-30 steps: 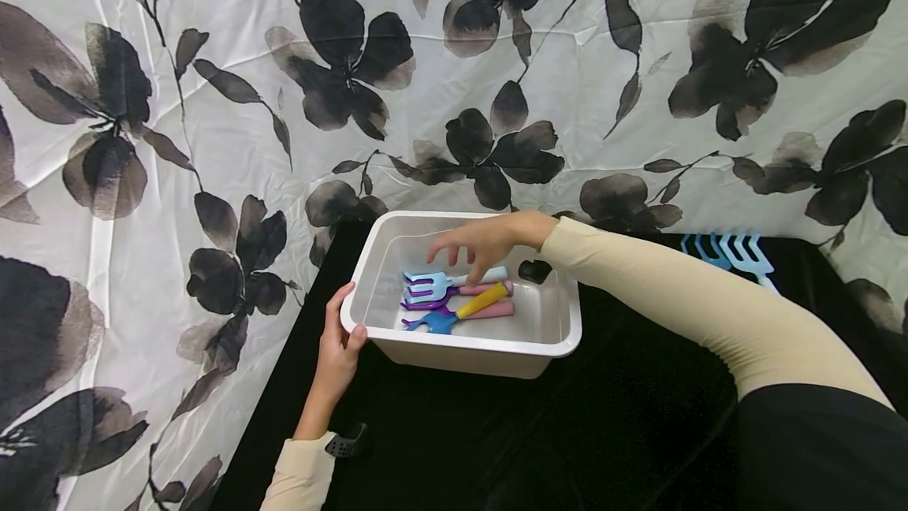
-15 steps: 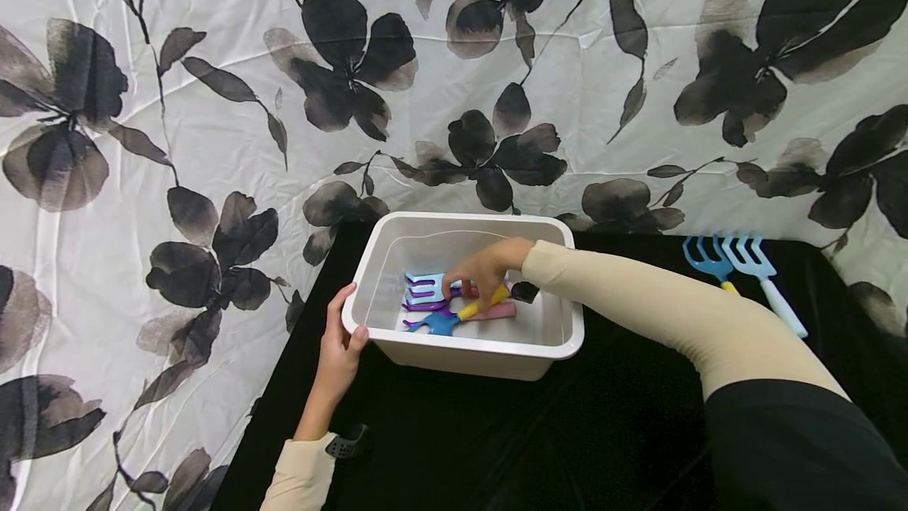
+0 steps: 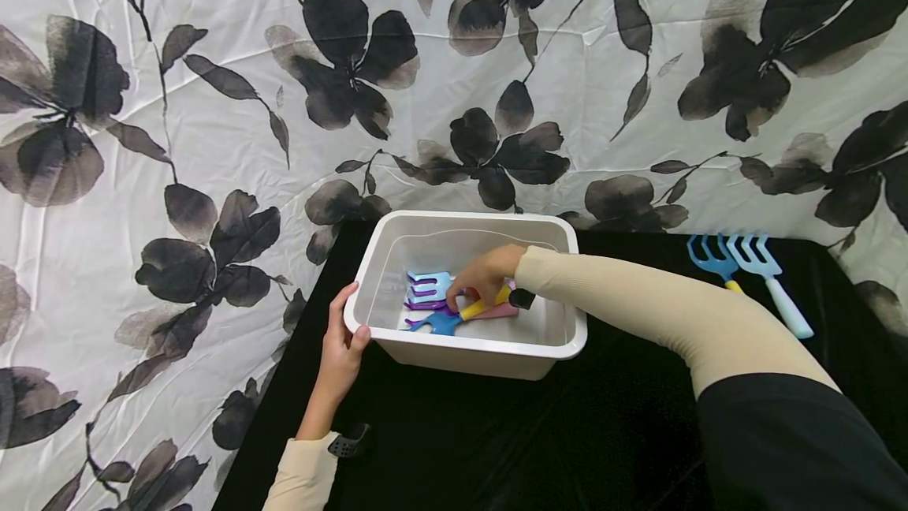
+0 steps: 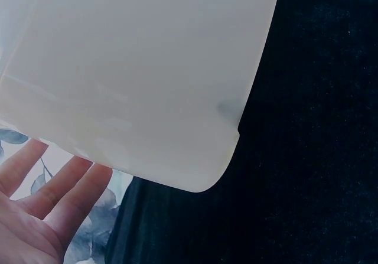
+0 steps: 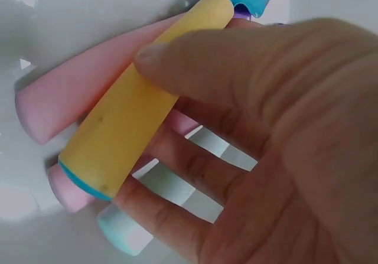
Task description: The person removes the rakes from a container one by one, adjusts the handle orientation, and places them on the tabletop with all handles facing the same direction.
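A white plastic bin stands on the black cloth, holding several small hand forks. My left hand grips the bin's near left corner, the thumb at the rim; its fingers touch the outer wall in the left wrist view. Inside the bin, my right hand pinches the yellow handle of a blue hand fork, thumb on top and fingers underneath. Beside it lie a light blue fork and purple forks with pink handles. My right hand partly covers these handles.
On the black cloth, right of the bin, lie a blue fork with a yellow handle and a light blue fork, side by side. A flower-printed curtain hangs behind and to the left.
From above the tools, my right hand has lowered into the bin and taken hold of the yellow handle. My left hand has stayed at the corner.
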The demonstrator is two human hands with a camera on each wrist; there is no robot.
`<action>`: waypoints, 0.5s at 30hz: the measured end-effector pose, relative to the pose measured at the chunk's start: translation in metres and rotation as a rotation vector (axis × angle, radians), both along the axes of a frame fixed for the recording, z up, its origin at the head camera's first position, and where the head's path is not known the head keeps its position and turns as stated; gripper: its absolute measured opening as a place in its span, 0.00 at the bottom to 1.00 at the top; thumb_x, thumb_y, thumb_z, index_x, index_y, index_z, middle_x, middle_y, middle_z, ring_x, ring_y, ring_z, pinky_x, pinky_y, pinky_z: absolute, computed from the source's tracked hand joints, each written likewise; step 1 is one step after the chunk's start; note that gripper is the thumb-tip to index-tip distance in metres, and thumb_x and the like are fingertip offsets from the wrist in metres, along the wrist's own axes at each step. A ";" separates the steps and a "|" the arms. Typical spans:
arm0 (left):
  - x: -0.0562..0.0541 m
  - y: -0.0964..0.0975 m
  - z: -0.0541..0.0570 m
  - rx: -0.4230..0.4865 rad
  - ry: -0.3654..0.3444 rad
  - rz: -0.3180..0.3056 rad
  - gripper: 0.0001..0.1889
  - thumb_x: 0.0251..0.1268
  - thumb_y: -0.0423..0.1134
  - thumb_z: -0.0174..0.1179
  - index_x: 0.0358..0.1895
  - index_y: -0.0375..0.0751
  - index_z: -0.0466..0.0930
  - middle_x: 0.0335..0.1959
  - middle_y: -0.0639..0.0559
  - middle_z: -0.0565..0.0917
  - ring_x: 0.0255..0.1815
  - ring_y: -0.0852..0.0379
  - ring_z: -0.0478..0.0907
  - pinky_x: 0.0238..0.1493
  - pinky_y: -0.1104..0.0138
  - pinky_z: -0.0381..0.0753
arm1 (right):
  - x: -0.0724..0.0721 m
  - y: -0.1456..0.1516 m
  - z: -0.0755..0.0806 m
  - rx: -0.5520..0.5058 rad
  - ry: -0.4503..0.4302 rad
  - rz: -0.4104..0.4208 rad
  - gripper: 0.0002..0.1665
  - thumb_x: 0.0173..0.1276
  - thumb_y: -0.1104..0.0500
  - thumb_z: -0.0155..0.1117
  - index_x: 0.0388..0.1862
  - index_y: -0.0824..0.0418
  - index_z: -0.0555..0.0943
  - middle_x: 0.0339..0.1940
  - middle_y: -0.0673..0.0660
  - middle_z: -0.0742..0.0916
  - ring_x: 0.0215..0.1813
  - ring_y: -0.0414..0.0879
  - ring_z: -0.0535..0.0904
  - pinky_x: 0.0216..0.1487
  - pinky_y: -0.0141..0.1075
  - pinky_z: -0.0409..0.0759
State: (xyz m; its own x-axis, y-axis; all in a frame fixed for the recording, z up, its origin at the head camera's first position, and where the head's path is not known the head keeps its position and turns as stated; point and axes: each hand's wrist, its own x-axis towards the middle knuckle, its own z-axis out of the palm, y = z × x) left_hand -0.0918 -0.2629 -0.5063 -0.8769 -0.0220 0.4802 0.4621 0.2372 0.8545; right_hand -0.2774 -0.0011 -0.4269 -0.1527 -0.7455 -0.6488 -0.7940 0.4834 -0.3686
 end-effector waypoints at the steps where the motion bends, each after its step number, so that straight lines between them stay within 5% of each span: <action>1: 0.000 0.000 0.000 0.000 0.002 0.001 0.35 0.71 0.35 0.58 0.79 0.45 0.57 0.73 0.40 0.67 0.58 0.39 0.72 0.56 0.72 0.75 | 0.000 0.000 0.000 0.000 0.000 0.004 0.35 0.63 0.75 0.66 0.64 0.48 0.77 0.53 0.71 0.79 0.42 0.43 0.71 0.33 0.30 0.69; 15: 0.001 0.001 -0.002 -0.007 0.022 0.014 0.35 0.72 0.38 0.59 0.79 0.43 0.57 0.72 0.38 0.69 0.56 0.35 0.72 0.55 0.73 0.75 | 0.004 -0.001 0.002 0.005 0.007 -0.030 0.34 0.61 0.76 0.67 0.61 0.48 0.80 0.53 0.67 0.79 0.43 0.44 0.72 0.31 0.29 0.71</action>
